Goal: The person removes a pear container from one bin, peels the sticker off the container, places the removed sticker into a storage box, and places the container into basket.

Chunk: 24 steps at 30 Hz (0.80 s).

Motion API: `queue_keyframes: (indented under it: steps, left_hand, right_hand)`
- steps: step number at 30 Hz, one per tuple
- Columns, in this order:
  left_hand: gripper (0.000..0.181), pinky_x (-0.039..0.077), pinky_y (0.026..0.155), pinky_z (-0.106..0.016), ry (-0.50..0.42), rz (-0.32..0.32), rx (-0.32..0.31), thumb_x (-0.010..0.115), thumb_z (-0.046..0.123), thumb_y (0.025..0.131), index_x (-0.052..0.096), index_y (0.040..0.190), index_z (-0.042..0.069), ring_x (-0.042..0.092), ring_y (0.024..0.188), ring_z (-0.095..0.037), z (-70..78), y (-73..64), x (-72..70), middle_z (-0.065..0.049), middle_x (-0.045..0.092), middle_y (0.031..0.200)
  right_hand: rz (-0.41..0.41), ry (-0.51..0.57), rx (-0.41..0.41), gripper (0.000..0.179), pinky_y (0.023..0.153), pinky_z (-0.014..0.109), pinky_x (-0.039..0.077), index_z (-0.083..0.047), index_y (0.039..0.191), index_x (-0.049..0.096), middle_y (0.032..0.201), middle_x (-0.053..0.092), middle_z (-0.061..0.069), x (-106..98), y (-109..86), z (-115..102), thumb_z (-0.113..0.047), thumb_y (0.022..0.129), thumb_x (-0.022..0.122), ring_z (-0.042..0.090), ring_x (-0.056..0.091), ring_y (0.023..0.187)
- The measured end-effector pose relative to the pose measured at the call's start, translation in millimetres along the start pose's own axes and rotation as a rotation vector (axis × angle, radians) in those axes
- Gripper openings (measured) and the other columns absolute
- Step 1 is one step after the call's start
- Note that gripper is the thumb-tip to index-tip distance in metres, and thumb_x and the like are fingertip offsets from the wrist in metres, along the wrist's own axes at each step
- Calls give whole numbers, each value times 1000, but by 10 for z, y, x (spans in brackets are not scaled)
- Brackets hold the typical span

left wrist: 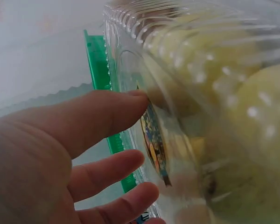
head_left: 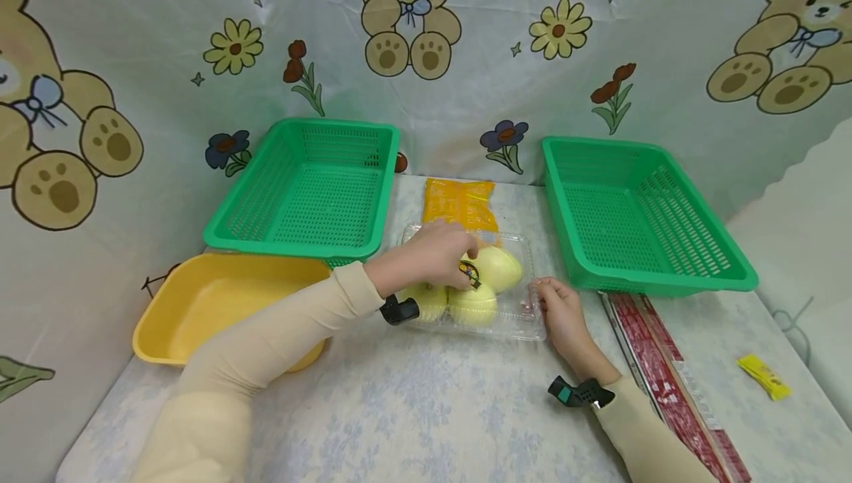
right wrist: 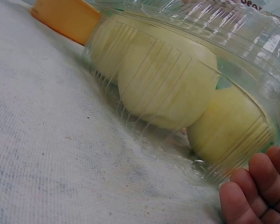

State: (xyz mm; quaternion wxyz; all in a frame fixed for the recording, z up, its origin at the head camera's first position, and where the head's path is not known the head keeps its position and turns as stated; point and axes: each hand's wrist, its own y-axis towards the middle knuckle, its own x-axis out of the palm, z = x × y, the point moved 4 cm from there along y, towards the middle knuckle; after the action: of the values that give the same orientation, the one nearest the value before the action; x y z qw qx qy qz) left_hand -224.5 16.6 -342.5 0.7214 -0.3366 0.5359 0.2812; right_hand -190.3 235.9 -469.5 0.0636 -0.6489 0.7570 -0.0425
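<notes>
A clear plastic clamshell box (head_left: 509, 329) with a ribbed lid holds several pale yellow round fruits (head_left: 501, 270). On the lid is a dark oval sticker (head_left: 470, 274) with a colourful print. My left hand (head_left: 435, 252) reaches over the box from the left. In the left wrist view its thumb presses the upper end of the sticker (left wrist: 153, 140), and the other fingers are spread beside it along the lid. At the box's right side my right hand (head_left: 562, 313) touches the edge. The right wrist view shows its loosely bent fingertips (right wrist: 263, 170) at the lower corner of the box.
Two green baskets (head_left: 382, 194) (head_left: 566, 239) stand behind, left and right. A yellow basin (head_left: 149, 328) sits at the left. Behind the box lies an orange packet (head_left: 459, 198). Red-and-white strips (head_left: 655, 372) and a small yellow packet (head_left: 763, 376) lie at the right.
</notes>
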Motion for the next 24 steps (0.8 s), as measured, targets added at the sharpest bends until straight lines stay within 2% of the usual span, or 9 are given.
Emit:
queue_keyframes:
  steps: [3,7,14,19,24]
  left_hand:
    - [38,47,84,-33,6,-20,0,80,35,86,73,119,16,60,93,-20,12,12,-12,1,72,115]
    - [35,46,74,-30,1,-47,-6,80,36,86,73,114,17,58,88,-19,14,20,-1,2,71,112]
    - [32,46,71,-29,-29,-68,-19,81,37,86,72,108,16,58,87,-18,-4,25,38,2,69,110]
    - [31,45,69,-28,-40,-77,-15,81,35,86,70,108,16,57,87,-17,-10,56,41,2,68,109]
    - [32,41,64,-26,-77,-106,-8,81,34,87,68,109,14,53,80,-15,-26,96,25,1,65,102]
  right_hand:
    - [0,-5,2,29,57,20,50,-15,77,61,65,53,-9,-3,-6,8,-10,102,48,5,55,60]
    - [-13,-15,5,28,57,21,51,-14,78,60,64,53,-8,1,-21,21,-10,102,47,5,55,59]
    - [-27,-31,-6,30,52,19,45,-15,75,60,61,52,-9,23,-48,42,-9,102,48,3,52,56]
    - [-15,-40,-13,27,53,19,47,-11,78,61,61,52,-10,22,-40,37,-10,102,48,3,53,56]
    - [-14,-36,-23,27,54,20,47,-10,79,61,62,53,-10,14,-24,22,-9,102,48,4,53,58]
